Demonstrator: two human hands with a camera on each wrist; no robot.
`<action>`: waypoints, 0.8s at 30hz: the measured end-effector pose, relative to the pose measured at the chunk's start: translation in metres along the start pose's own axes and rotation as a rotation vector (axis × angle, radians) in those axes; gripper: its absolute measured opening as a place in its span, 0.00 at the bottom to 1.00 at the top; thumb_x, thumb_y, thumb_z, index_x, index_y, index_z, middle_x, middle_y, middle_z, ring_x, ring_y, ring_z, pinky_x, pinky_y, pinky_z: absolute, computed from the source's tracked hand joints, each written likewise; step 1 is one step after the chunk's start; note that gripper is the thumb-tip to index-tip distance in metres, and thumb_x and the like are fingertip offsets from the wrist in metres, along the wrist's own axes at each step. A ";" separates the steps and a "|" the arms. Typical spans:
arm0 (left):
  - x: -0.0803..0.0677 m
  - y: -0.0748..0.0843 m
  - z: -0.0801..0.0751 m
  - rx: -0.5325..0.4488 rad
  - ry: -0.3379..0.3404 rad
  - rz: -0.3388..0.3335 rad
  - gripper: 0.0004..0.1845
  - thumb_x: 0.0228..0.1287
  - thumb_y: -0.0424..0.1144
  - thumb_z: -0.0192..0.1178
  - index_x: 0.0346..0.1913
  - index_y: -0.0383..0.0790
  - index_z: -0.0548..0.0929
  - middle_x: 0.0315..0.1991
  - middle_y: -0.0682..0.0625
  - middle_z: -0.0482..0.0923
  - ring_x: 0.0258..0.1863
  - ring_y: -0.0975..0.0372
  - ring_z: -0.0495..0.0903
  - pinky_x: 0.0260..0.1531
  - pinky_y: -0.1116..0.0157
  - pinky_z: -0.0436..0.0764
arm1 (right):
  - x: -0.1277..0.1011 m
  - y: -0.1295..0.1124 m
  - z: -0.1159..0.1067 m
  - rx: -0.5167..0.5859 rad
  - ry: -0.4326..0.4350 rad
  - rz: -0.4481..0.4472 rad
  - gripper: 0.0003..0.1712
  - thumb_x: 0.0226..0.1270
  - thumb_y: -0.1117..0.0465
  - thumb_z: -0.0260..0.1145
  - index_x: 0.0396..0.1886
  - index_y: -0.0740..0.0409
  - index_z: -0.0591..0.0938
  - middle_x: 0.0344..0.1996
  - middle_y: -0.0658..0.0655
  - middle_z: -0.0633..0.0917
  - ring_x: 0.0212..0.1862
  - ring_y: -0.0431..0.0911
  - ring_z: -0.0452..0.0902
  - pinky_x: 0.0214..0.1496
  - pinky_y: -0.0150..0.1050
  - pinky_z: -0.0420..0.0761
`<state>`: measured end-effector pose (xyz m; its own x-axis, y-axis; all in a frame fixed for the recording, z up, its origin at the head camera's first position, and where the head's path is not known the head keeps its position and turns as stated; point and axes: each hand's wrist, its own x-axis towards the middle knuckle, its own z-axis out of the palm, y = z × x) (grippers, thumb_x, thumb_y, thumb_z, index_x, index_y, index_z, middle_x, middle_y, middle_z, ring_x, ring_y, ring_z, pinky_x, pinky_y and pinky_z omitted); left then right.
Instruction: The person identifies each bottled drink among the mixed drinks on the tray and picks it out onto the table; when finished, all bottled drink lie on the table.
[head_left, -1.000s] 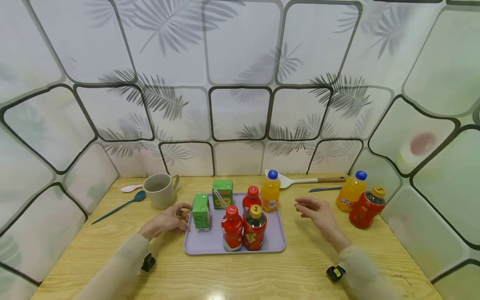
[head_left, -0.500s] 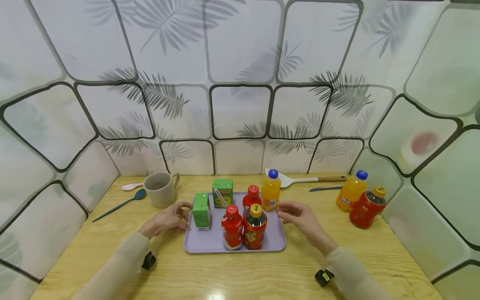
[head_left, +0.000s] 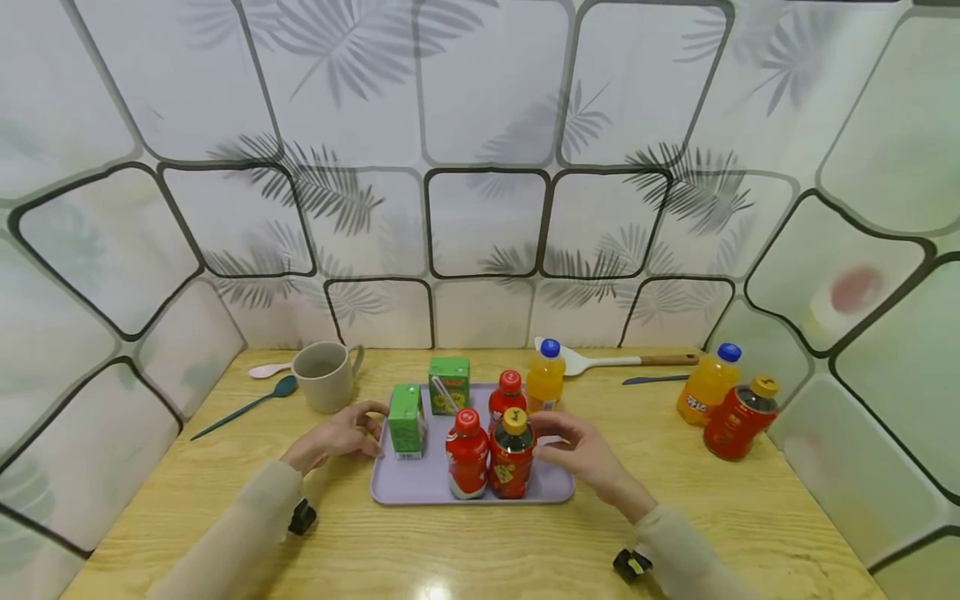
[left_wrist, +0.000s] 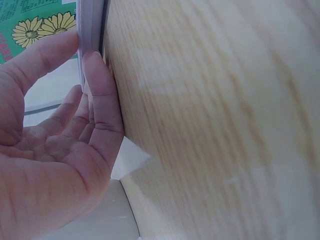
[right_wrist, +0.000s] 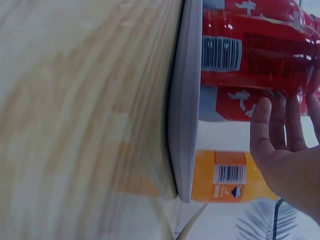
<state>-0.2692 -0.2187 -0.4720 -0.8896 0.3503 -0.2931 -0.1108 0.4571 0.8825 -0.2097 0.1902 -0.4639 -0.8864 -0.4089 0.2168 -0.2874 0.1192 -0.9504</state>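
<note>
My left hand point(head_left: 341, 433) is at the left rim of a lilac tray point(head_left: 435, 482); in the left wrist view its thumb and fingers pinch the rim. My right hand point(head_left: 581, 454) reaches over the tray's right side. Its extended fingers come up to a dark drink bottle point(head_left: 512, 467) with a yellow cap and red label, at most touching it. Beside that bottle stand a red bottle point(head_left: 467, 458) and a second red bottle point(head_left: 508, 398) behind. An orange juice bottle point(head_left: 545, 379) stands at the back right. Two green drink cartons point(head_left: 407, 421) are on the tray's left.
Left of the tray are a beige mug point(head_left: 322, 383), a teal spoon point(head_left: 247, 408) and a pink spoon point(head_left: 267, 370). Behind lies a white spatula point(head_left: 611, 362) beside a dark blue knife point(head_left: 656, 379). Another orange bottle point(head_left: 707, 390) and dark bottle point(head_left: 742, 421) stand far right.
My right hand has moved left from the bare table to the dark bottle on the tray. The left hand stays at the tray's rim, and the tray's load looks the same.
</note>
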 end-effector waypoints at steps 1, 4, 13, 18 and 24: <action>0.000 0.000 0.000 0.001 0.000 0.000 0.37 0.50 0.25 0.68 0.64 0.33 0.66 0.41 0.42 0.74 0.32 0.60 0.77 0.30 0.65 0.80 | 0.000 0.000 0.002 -0.002 -0.005 -0.011 0.28 0.62 0.65 0.69 0.62 0.65 0.75 0.56 0.55 0.80 0.54 0.37 0.77 0.54 0.36 0.80; 0.000 0.000 0.000 -0.007 -0.001 -0.004 0.37 0.49 0.24 0.68 0.64 0.33 0.66 0.41 0.42 0.74 0.32 0.60 0.77 0.30 0.65 0.80 | 0.001 -0.001 0.006 -0.022 -0.002 -0.026 0.30 0.60 0.65 0.71 0.63 0.62 0.75 0.57 0.56 0.78 0.54 0.38 0.76 0.54 0.36 0.80; -0.001 0.003 0.001 0.004 0.004 -0.010 0.37 0.50 0.24 0.68 0.64 0.34 0.66 0.41 0.42 0.73 0.32 0.60 0.77 0.30 0.65 0.80 | 0.005 -0.003 0.020 -0.151 0.039 -0.062 0.37 0.54 0.63 0.76 0.65 0.55 0.75 0.56 0.59 0.74 0.55 0.42 0.73 0.53 0.37 0.80; -0.001 0.003 0.001 0.004 -0.003 -0.004 0.37 0.50 0.25 0.68 0.65 0.34 0.66 0.40 0.43 0.73 0.32 0.60 0.77 0.31 0.64 0.80 | 0.006 -0.006 0.028 -0.211 0.056 0.026 0.41 0.50 0.57 0.79 0.66 0.50 0.74 0.55 0.54 0.73 0.58 0.48 0.71 0.56 0.40 0.77; -0.002 0.002 0.001 -0.002 -0.010 0.007 0.37 0.50 0.25 0.68 0.64 0.33 0.66 0.40 0.43 0.73 0.32 0.60 0.76 0.30 0.65 0.80 | 0.007 -0.010 0.030 -0.215 0.091 0.052 0.38 0.49 0.57 0.80 0.63 0.48 0.76 0.53 0.53 0.75 0.58 0.52 0.71 0.58 0.49 0.77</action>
<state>-0.2678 -0.2177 -0.4698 -0.8858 0.3619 -0.2904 -0.1053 0.4527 0.8854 -0.2020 0.1591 -0.4598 -0.9282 -0.3151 0.1978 -0.3030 0.3321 -0.8932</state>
